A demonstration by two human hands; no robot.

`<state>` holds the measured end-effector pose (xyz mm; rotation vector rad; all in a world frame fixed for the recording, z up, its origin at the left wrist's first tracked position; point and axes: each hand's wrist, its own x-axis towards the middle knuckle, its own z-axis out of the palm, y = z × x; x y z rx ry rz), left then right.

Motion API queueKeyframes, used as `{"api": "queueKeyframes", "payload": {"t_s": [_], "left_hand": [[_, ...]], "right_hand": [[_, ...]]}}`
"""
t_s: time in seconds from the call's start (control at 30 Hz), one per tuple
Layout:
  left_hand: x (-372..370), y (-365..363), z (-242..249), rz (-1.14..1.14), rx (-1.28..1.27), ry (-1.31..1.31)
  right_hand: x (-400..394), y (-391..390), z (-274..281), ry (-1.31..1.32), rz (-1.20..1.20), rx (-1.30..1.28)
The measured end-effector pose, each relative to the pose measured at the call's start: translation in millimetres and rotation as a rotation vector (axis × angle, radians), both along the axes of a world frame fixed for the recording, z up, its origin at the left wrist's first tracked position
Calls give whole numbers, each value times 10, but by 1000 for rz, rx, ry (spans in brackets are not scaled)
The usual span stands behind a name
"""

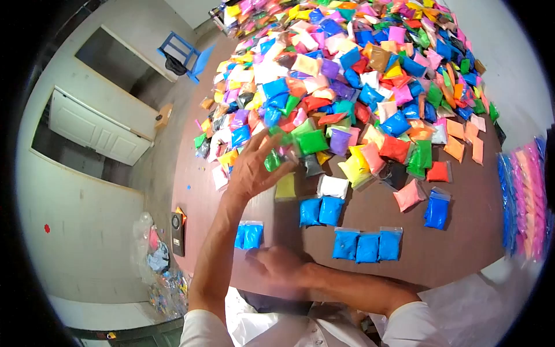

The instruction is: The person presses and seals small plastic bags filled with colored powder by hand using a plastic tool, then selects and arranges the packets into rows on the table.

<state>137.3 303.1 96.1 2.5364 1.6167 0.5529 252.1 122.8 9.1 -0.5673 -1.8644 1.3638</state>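
My left hand point(254, 166) reaches to the near edge of a large heap of small coloured packets point(329, 63), its fingers and thumb spread. A green packet point(272, 161) shows between the thumb and fingers, and another green packet point(312, 142) lies just right of them. My right hand point(278, 267) is low over the table, smeared by motion, right beside a pair of blue packets point(252, 236). To its right lie a row of three blue packets point(367, 247) and, higher up, two more blue packets point(321, 211) below a white packet point(333, 187).
A single darker blue packet point(436, 209) and a pink packet point(410, 195) lie on the brown table point(462, 231). Long strips of blue and pink packets point(523, 199) hang at the right edge. A black box-like device point(177, 233) sits at the left edge. Beyond stands a blue chair point(188, 56).
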Motion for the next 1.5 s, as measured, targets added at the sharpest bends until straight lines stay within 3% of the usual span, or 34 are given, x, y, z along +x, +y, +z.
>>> {"api": "queueKeyframes", "payload": {"t_s": [0.17, 0.23, 0.3, 0.43, 0.5, 0.57, 0.7, 0.8, 0.83, 0.9, 0.93, 0.97, 1.0, 1.07, 1.1, 1.13, 1.23, 1.3, 1.5], "left_hand": [[21, -237, -97, 46, -71, -7], [8, -226, -103, 32, 14, -17], [-22, -147, -85, 234, -12, -18], [-23, 169, -67, 303, 164, -163], [54, 378, -82, 308, 165, -135], [101, 613, -204, 248, 324, -52], [264, 786, -194, 340, 94, -139], [173, 760, -280, 273, 269, -250], [168, 648, -219, 261, 318, -300], [145, 251, -7, 256, 181, -546], [82, -1, 144, 296, 93, -521], [46, -270, 262, 366, -107, -710], [49, -522, 328, 398, -93, -814], [-348, -971, 281, 481, -111, -658], [-334, -1251, 331, 480, -112, -726], [-341, -1523, 319, 619, -149, -801], [-618, -2094, -202, 572, -158, -1284], [-749, -2434, -525, 507, -210, -1509], [-500, -2850, -412, 582, -399, -1721]], "right_hand": [[-31, -1, -36, -15, -44, 47], [-32, 0, -35, -25, -67, 62], [-40, 0, -40, -16, -74, 58], [-12, 24, 0, -79, -38, 57], [-19, 18, -29, -36, -46, 60], [-25, 14, -61, 6, -57, 57], [-41, 4, -65, 86, -85, 107], [-84, -4, -143, 64, -88, 131], [-75, 32, -128, 53, -67, 150], [-5, 50, -79, -20, -24, 124], [0, 44, -60, 38, -78, 89], [-35, 22, -80, 50, -127, 82], [-70, -2, -100, 62, -175, 75], [-12, 5, -46, 102, -149, 10], [-1, 20, -20, 147, -131, -60], [-18, 27, -31, 93, -154, -63], [32, 63, 40, -86, -180, -169], [34, 102, -127, 23, -132, -188], [76, -156, 257, -52, -158, -229]]}}
